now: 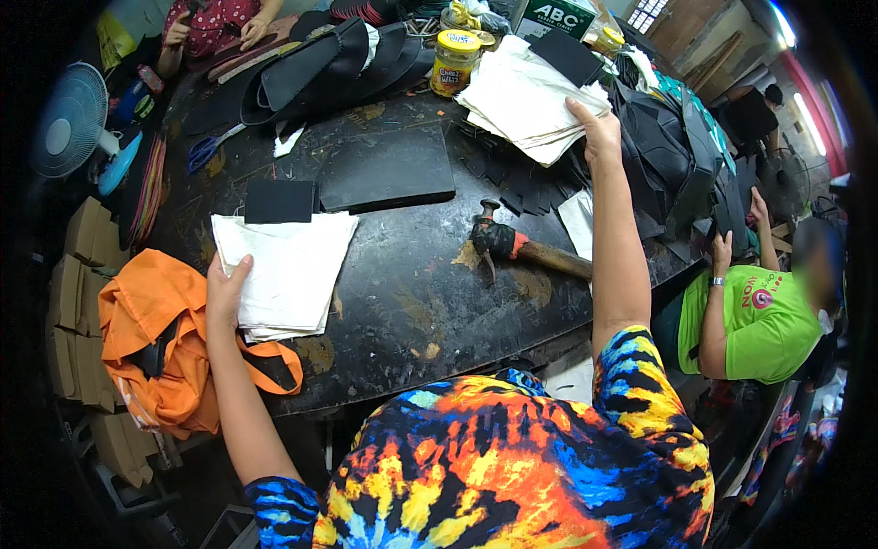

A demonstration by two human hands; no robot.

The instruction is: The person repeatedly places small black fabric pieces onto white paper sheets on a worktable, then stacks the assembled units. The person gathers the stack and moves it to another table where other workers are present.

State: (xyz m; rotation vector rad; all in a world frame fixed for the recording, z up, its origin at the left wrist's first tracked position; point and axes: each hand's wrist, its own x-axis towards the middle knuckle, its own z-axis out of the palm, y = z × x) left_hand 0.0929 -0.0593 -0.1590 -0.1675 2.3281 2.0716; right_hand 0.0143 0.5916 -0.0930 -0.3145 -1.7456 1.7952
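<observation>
At the left of the table, my left hand (pixel 227 289) grips the near left edge of a stack of white sheets (pixel 288 274), thumb on top. A black rectangular piece (pixel 280 201) lies at that stack's far edge. My right hand (pixel 596 131) reaches far to the right and is closed on the edge of a second stack of white sheets (pixel 526 101), with another black piece (pixel 567 59) on its far side. Whether the sheets are cloth or paper I cannot tell. Between the hands lie a thick black slab (pixel 389 169) and a hammer (pixel 540 256) with a wooden handle.
An orange cloth bag (pixel 155 339) sits at the left table edge. Scissors (pixel 215 148), curved black pieces (pixel 320 73) and a yellow-lidded jar (pixel 455 62) stand farther back. Black cut pieces (pixel 649 137) heap at right. One person (pixel 764 316) works at right, another (pixel 215 27) at far left.
</observation>
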